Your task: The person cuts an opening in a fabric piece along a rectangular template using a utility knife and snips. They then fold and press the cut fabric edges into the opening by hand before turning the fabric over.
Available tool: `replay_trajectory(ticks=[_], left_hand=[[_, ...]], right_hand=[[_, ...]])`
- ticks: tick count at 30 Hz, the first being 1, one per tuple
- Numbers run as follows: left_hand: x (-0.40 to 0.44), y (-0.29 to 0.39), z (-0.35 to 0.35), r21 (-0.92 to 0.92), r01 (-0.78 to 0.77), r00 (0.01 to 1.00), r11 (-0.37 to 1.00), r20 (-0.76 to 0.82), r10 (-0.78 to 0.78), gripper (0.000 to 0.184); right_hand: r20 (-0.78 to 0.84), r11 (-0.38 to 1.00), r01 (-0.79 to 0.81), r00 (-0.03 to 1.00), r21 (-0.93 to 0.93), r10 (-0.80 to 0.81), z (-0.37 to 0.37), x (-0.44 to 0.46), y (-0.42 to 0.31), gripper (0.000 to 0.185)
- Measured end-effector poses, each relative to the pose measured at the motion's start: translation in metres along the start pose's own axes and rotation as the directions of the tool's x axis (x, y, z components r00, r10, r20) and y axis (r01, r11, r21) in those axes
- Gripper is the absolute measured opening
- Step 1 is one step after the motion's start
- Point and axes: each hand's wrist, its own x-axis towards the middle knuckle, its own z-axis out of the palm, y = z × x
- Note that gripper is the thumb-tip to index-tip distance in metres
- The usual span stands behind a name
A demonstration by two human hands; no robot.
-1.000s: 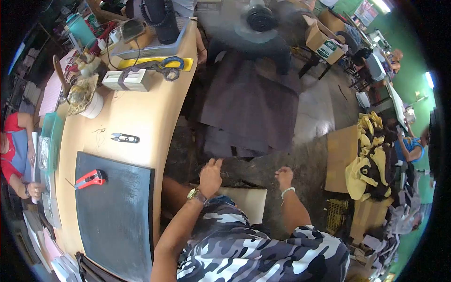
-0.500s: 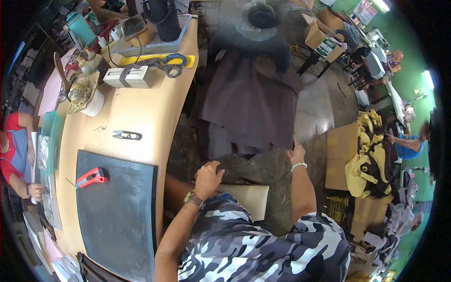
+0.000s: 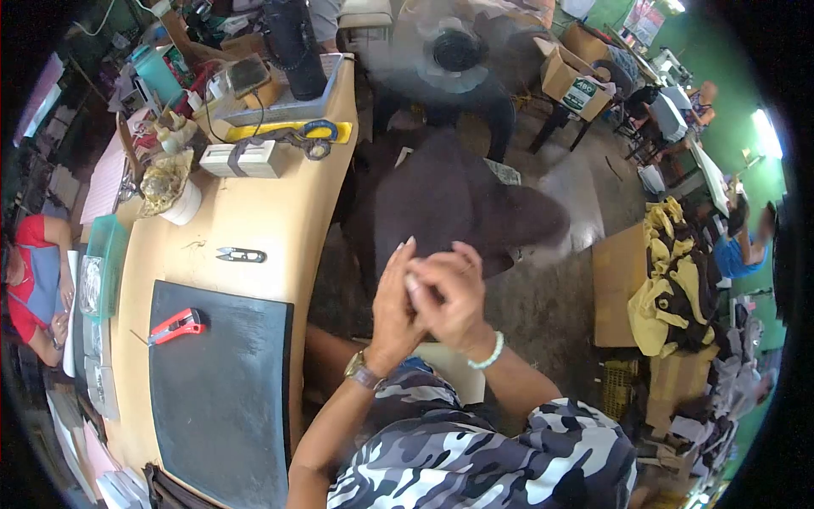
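Observation:
My left hand (image 3: 395, 305), with a watch on its wrist, is raised in front of my body with the fingers stretched out. Close against it is my right hand (image 3: 451, 297), wearing a pale bead bracelet; its fingers are loosely bent, apart and somewhat blurred. Nothing shows in either hand. Just beyond both hands spreads a dark brown cloth (image 3: 432, 199), draped in front of a fan (image 3: 458, 53).
At left, a table holds a black mat (image 3: 220, 382), a red utility knife (image 3: 178, 326), thread snips (image 3: 241, 254) and scissors (image 3: 315, 140). A person in red (image 3: 38, 293) is beyond it. Boxes and yellow-dark cloth pieces (image 3: 666, 288) stand at right.
My right hand has let go of the dark cloth's edge and come in to my left hand, which has risen slightly. The cloth has dropped into a rumpled, lower shape.

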Motion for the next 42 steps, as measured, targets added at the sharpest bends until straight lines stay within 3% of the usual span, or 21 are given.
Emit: replay_trajectory(ticks=[3,5,7,9,10,11,12,14,16,18,19,22,25,26,27,28,30,32,37,40,42], left_hand=[[-0.006,0.027,-0.041,-0.225,0.156,0.983,0.962,-0.061,-0.174,0.043],[-0.015,0.047,-0.070,-0.343,0.245,0.954,0.907,-0.080,-0.288,0.045],[-0.033,0.064,-0.100,-0.171,0.003,0.965,0.985,-0.256,-0.047,0.040],[-0.046,0.094,-0.128,0.050,0.155,0.896,0.987,-0.428,-0.119,0.053],[-0.059,0.095,-0.141,-0.041,0.157,0.843,0.987,-0.514,-0.156,0.052],[-0.071,0.104,-0.149,-0.138,0.154,0.773,0.978,-0.600,-0.206,0.030],[-0.083,0.114,-0.157,-0.170,0.214,0.676,0.962,-0.685,-0.271,0.047],[-0.105,0.134,-0.166,-0.175,0.260,0.554,0.950,-0.778,-0.295,0.036],[-0.127,0.160,-0.169,-0.287,0.115,0.515,0.951,-0.802,-0.304,0.029],[-0.153,0.159,-0.175,-0.067,0.103,0.193,0.992,-0.977,-0.086,0.027],[-0.167,0.160,-0.181,-0.028,0.133,0.074,0.991,-0.997,-0.038,0.026],[-0.206,0.181,-0.202,0.095,0.315,-0.055,0.944,-0.991,0.118,0.023],[-0.246,0.207,-0.225,0.143,0.502,-0.187,0.853,-0.945,0.269,0.020],[-0.256,0.219,-0.230,0.147,0.576,-0.193,0.804,-0.932,0.308,0.019],[-0.268,0.237,-0.235,0.409,0.705,0.120,0.579,-0.874,0.471,0.014],[-0.256,0.254,-0.236,0.273,0.756,0.025,0.594,-0.920,0.390,0.016],[-0.246,0.269,-0.241,0.265,0.873,0.025,0.410,-0.863,0.505,0.016],[-0.259,0.275,-0.256,0.269,0.893,0.014,0.361,-0.818,0.575,0.015],[-0.291,0.292,-0.280,0.257,0.922,-0.010,0.289,-0.731,0.683,0.014],[-0.339,0.292,-0.275,0.276,0.929,0.027,0.248,-0.718,0.696,0.015],[-0.396,0.296,-0.257,0.062,0.998,0.028,0.026,-0.737,0.676,0.022]], right_hand=[[0.078,0.966,0.258,0.963,0.036,-0.260,0.009,0.016,-0.028,0.038],[0.144,0.953,0.298,0.942,0.053,-0.302,0.002,0.034,-0.048,0.074],[0.313,0.931,0.248,0.891,0.268,-0.328,-0.005,0.047,-0.064,0.075],[0.427,0.894,0.229,0.814,0.385,-0.392,-0.005,0.044,-0.080,0.075],[0.388,0.890,0.266,0.826,0.371,-0.409,0.003,0.034,-0.090,0.073],[0.401,0.865,0.183,0.828,0.468,-0.392,0.008,0.025,-0.104,0.073],[0.417,0.826,0.093,0.828,0.556,-0.374,0.013,0.018,-0.119,0.074],[0.421,0.668,-0.052,0.811,0.743,-0.405,0.023,0.013,-0.150,0.077],[0.311,0.450,-0.069,0.814,0.891,-0.491,0.042,0.010,-0.181,0.086],[0.375,0.316,-0.216,0.678,0.924,-0.633,0.053,0.001,-0.215,0.097],[0.241,0.140,-0.198,0.726,0.970,-0.644,0.060,-0.006,-0.237,0.093],[0.410,0.265,-0.368,0.402,0.891,-0.818,0.056,-0.003,-0.284,0.084],[0.349,0.206,-0.414,0.306,0.886,-0.886,0.067,-0.008,-0.327,0.061],[0.296,0.165,-0.411,0.280,0.896,-0.913,0.072,-0.008,-0.339,0.057],[0.191,0.077,-0.294,0.381,0.953,-0.905,0.073,-0.007,-0.347,0.044],[0.101,0.029,-0.155,0.478,0.988,-0.873,0.077,-0.009,-0.355,0.037],[0.075,0.162,0.187,0.401,0.969,-0.913,0.075,0.008,-0.362,0.028],[0.115,0.221,0.318,0.320,0.922,-0.940,0.078,0.014,-0.364,0.023],[0.386,0.376,0.182,-0.024,0.909,-0.922,0.100,0.001,-0.337,0.019],[0.421,0.429,-0.041,-0.130,0.903,-0.898,0.110,-0.040,-0.319,0.016],[0.359,0.373,-0.207,-0.104,0.904,-0.928,0.115,-0.092,-0.315,0.017]])
